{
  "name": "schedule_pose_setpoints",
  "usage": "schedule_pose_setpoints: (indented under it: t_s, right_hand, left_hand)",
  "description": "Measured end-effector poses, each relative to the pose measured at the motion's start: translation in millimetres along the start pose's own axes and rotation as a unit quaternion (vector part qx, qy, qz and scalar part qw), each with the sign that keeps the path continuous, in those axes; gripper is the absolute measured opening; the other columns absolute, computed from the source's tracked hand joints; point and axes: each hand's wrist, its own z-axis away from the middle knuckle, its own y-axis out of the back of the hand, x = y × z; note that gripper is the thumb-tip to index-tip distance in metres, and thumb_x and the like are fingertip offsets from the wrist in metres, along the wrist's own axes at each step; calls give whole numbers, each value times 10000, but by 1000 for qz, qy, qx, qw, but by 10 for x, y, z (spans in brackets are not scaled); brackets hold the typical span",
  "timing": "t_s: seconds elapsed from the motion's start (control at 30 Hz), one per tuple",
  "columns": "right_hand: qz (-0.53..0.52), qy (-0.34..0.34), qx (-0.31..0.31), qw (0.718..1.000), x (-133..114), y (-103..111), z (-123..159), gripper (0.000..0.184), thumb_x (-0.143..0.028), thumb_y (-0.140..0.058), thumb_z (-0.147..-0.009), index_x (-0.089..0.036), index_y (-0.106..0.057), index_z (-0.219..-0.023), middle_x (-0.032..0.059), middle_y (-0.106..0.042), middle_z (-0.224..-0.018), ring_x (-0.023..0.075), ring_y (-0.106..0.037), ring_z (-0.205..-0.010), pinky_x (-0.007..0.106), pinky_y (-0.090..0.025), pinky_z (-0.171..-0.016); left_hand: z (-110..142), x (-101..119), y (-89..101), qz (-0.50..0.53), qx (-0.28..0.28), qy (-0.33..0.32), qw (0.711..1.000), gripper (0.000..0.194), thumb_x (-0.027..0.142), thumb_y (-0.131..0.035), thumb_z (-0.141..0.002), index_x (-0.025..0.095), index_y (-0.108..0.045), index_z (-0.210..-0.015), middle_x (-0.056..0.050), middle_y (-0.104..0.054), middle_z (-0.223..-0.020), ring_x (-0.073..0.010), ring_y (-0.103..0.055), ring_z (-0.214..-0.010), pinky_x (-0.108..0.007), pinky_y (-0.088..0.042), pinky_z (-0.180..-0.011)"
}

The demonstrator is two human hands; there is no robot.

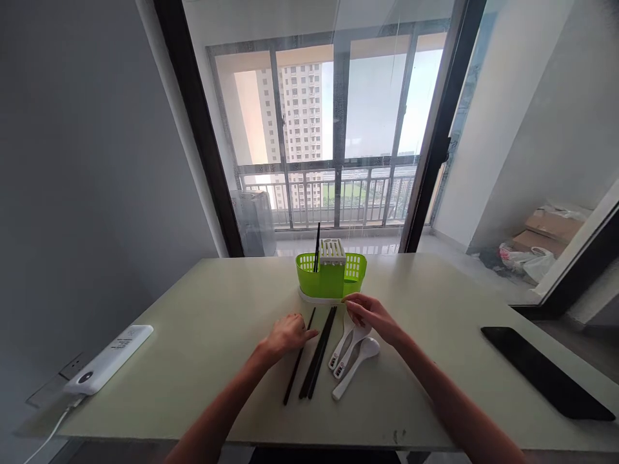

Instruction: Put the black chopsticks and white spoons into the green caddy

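My left hand (289,332) rests low over the table, fingers loosely curled and thumb stretched out sideways. A single dark chopstick (293,380) passes beneath that thumb; I see no grip on it. Just right of it lie several more dark chopsticks (318,361) side by side. My right hand (365,310) hovers over the heads of white spoons (344,361), its fingers drawn together; whatever they hold is hidden. One white spoon (355,369) lies apart, nearest me. Behind the hands stands a green utensil basket (331,281), with chopsticks (317,248) upright in its left section.
On the left of the table (217,380) lies a white power strip (113,357) with a cable. A flat black object (544,370) lies at the right. Beyond the far edge is a glass sliding door with a dark frame (438,142).
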Motion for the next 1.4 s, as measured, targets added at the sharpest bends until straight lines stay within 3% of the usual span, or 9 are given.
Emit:
schedule_pose_setpoints:
  t_s: [0.17, 0.57, 0.7, 0.77, 0.9, 1.0, 1.1, 1.23, 1.4]
  right_hand:
    - [9, 1, -5, 1000, 2, -5, -5, 495, -641, -663, -851, -180, -678, -1029, -48, -522, -604, 102, -424, -519, 253, -296, -491]
    - [8, -7, -3, 1000, 4, -15, -1, 502, -654, -668, -835, -185, -661, -1014, -50, -521, -617, 101, -424, -519, 251, -302, -490]
    - [5, -8, -8, 1000, -6, -10, 7, 502, -650, -667, -840, -180, -668, -1018, -44, -528, -629, 98, -423, -524, 249, -303, -489]
    - [10, -7, -15, 1000, -27, -18, 16, 505, -652, -663, -845, -180, -678, -1022, -40, -532, -639, 99, -426, -538, 248, -311, -495]
    - [27, -7, -29, 999, -58, -45, 28, 512, -644, -652, -861, -192, -698, -1099, 22, -664, -829, 121, -525, -628, 245, -378, -522]
    - [35, 2, -73, 997, -41, -62, 30, 524, -625, -598, -912, -218, -684, -1231, 69, -713, -1078, 155, -616, -768, 243, -442, -553]
    - [46, -13, -121, 992, 12, -78, 27, 576, -633, -566, -928, -209, -659, -1307, 67, -737, -1013, 149, -622, -712, 240, -458, -519]
    - [28, -33, -123, 992, 78, -95, 9, 651, -667, -616, -873, -152, -674, -1266, 67, -742, -869, 142, -608, -623, 230, -439, -449]
    - [27, -37, -65, 997, 89, -94, -15, 655, -695, -669, -814, -144, -729, -1164, 1, -652, -680, 97, -510, -490, 232, -415, -423]
  left_hand:
    - [82, 39, 1, -35, -4, -6, 999, 421, 591, -645, -827, 202, -672, -985, -124, -720, -1099, -304, -659, -1055, -358, -470, -874]
    - [116, 63, 124, -76, 29, 52, 995, 210, 118, -528, -864, 160, -722, -932, -206, -727, -1080, -343, -668, -1058, -427, -458, -875]
    - [144, 12, 417, -25, 43, 28, 998, 166, 219, -583, -885, 206, -749, -888, -147, -767, -1009, -307, -703, -994, -398, -499, -867]
    - [135, 15, 586, 127, 79, -17, 989, 168, 362, -644, -880, 246, -758, -921, -92, -785, -982, -265, -726, -945, -362, -536, -869]
    - [48, 113, 663, 532, 163, -82, 826, 375, 514, -800, -742, 232, -760, -986, -82, -794, -1017, -260, -756, -934, -407, -595, -921]
    - [-69, 173, 427, 667, 185, -76, 718, 423, 466, -852, -714, 194, -751, -1022, -104, -788, -1063, -266, -760, -971, -471, -588, -985]
    - [-192, 171, 116, 738, 207, -39, 642, 419, 424, -869, -708, 172, -744, -1020, -106, -783, -1099, -251, -759, -1001, -474, -564, -1043]
    - [-294, 135, -129, 780, 220, -3, 586, 407, 374, -883, -697, 167, -757, -1024, -91, -785, -1105, -232, -749, -1044, -441, -548, -1079]
    - [-330, 111, -213, 783, 211, 19, 584, 405, 344, -885, -707, 182, -769, -1059, -75, -795, -1073, -231, -737, -1083, -434, -551, -1085]
